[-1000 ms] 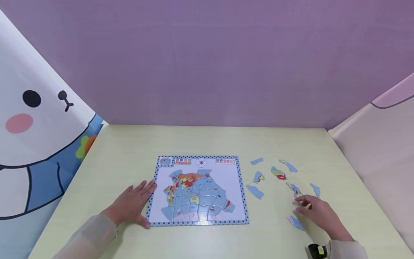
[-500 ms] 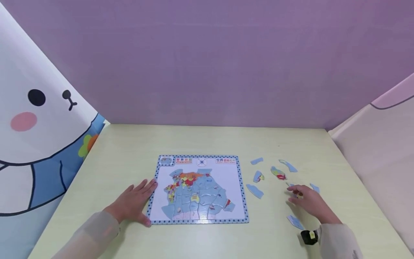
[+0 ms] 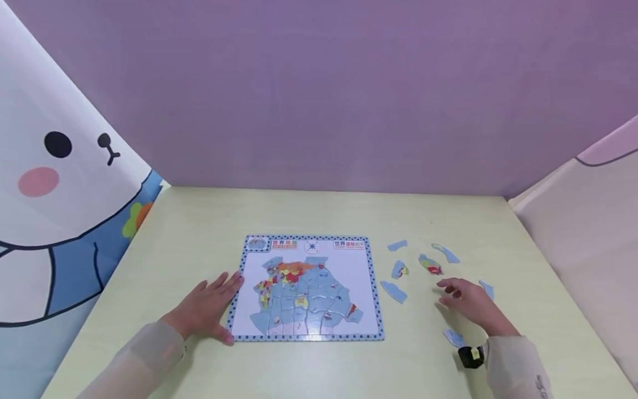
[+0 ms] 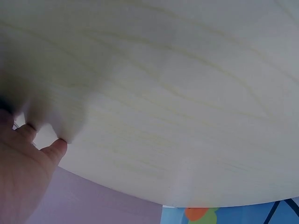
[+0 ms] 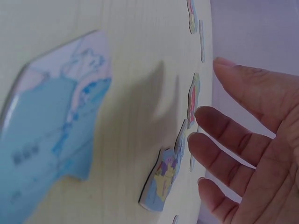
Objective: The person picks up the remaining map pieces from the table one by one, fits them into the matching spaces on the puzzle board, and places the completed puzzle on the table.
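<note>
left hand [image 3: 206, 307] spread, touching left edge of rectangular white, blue-bordered map-puzzle board [image 3: 349, 269] on pale wood-grained table [image 3: 319, 371]; right hand [image 3: 471, 302] loosely spread, raised near flat blue-multicoloured puzzle pieces [image 3: 394, 291] right of board.

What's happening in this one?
A person is working on a world map jigsaw board, with a section of the map assembled on it. Their left hand rests at the board's left edge. Their right hand, holding nothing, hovers among loose puzzle pieces lying on the table to the right of the board.
</note>
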Available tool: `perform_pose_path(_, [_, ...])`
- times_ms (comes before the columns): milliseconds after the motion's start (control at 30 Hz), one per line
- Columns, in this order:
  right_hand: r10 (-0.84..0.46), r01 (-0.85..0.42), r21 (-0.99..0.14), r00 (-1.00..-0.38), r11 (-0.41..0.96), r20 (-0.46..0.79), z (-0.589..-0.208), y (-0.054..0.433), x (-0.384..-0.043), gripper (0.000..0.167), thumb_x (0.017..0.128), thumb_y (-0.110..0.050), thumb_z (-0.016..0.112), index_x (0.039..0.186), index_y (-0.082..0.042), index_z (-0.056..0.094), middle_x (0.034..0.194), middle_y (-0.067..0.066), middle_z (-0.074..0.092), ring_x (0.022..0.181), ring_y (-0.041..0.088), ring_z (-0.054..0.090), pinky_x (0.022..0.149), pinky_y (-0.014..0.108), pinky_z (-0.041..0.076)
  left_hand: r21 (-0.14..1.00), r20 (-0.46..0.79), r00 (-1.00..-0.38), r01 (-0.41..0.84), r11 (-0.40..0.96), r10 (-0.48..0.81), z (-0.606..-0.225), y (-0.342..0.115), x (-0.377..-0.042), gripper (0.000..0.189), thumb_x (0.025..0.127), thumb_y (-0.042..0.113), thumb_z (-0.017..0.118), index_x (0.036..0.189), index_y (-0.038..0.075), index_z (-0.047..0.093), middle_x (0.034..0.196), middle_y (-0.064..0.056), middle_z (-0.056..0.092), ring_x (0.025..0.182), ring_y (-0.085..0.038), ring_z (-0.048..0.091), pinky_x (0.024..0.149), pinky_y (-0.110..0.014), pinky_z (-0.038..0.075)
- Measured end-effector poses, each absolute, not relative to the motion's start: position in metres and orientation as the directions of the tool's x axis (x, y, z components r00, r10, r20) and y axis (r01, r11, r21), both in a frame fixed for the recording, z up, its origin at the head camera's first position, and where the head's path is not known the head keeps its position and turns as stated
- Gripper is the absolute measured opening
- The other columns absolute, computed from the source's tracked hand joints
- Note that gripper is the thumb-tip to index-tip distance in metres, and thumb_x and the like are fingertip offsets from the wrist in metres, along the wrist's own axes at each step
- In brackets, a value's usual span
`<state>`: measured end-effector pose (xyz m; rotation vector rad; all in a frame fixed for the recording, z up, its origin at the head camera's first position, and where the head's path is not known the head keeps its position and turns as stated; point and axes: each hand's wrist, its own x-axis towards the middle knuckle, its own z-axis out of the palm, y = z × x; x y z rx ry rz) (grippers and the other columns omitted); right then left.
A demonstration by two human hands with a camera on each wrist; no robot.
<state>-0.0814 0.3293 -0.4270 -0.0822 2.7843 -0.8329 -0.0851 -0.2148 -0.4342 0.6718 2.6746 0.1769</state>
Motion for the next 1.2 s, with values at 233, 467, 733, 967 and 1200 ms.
perform_pose_path(233, [-0.096,0.044,-0.549,-0.970,0.835,-0.224,-0.427,0.329,-0.084,0.032,0.086,-0.009,0.069,0.115,0.004,0.062,0.099,0.013,0.064,0.088,0.027,0.058,0.074,0.041,0.050,0.222,-0.319,-0.811,0.439,0.871,0.490,-0.432,-0.214,-0.086,0.123,0.055,0.065,0.081,0.145,-0.005,0.033,0.152,-0.022,0.029,0.138,-0.046,0.022,0.102,-0.070,0.024])
perform_pose_path(467, [-0.104,0.017,-0.561,-0.978,0.828,-0.183,-0.428,0.331,-0.083,0.032,0.086,-0.010,0.069,0.113,0.005,0.062,0.097,0.013,0.064,0.086,0.027,0.059,0.070,0.038,0.050,0.227,-0.333,-0.806,0.435,0.872,0.489,-0.435,-0.211,-0.088,0.123,0.056,0.064,0.080,0.146,-0.004,0.032,0.153,-0.021,0.028,0.139,-0.045,0.021,0.103,-0.069,0.022])
perform_pose_path(733, [-0.094,-0.018,-0.595,-0.991,0.803,-0.098,-0.424,0.337,-0.086,0.039,0.087,-0.008,0.068,0.121,0.008,0.057,0.116,0.031,0.054,0.098,0.043,0.055,0.076,0.050,0.050,0.209,-0.341,-0.812,0.426,0.880,0.474,-0.437,-0.217,-0.087,0.123,0.056,0.064,0.081,0.146,-0.004,0.032,0.153,-0.021,0.029,0.139,-0.045,0.021,0.102,-0.069,0.023])
perform_pose_path(967, [-0.056,0.024,-0.555,-0.990,0.831,-0.126,-0.415,0.359,-0.084,0.040,0.088,-0.006,0.064,0.124,0.009,0.054,0.122,0.035,0.048,0.105,0.051,0.049,0.080,0.058,0.046,0.207,-0.354,-0.818,0.404,0.891,0.453,-0.435,-0.215,-0.086,0.123,0.055,0.063,0.081,0.147,-0.002,0.031,0.153,-0.019,0.028,0.140,-0.044,0.021,0.103,-0.069,0.022])
perform_pose_path(1200, [-0.061,0.009,-0.519,-0.991,0.855,-0.117,-0.411,0.374,-0.078,0.039,0.087,-0.005,0.064,0.121,0.011,0.056,0.116,0.033,0.055,0.098,0.044,0.053,0.078,0.053,0.047,0.202,-0.338,-0.819,0.418,0.886,0.464,-0.434,-0.215,-0.086,0.123,0.055,0.064,0.081,0.146,-0.003,0.032,0.153,-0.020,0.029,0.139,-0.045,0.022,0.103,-0.068,0.024])
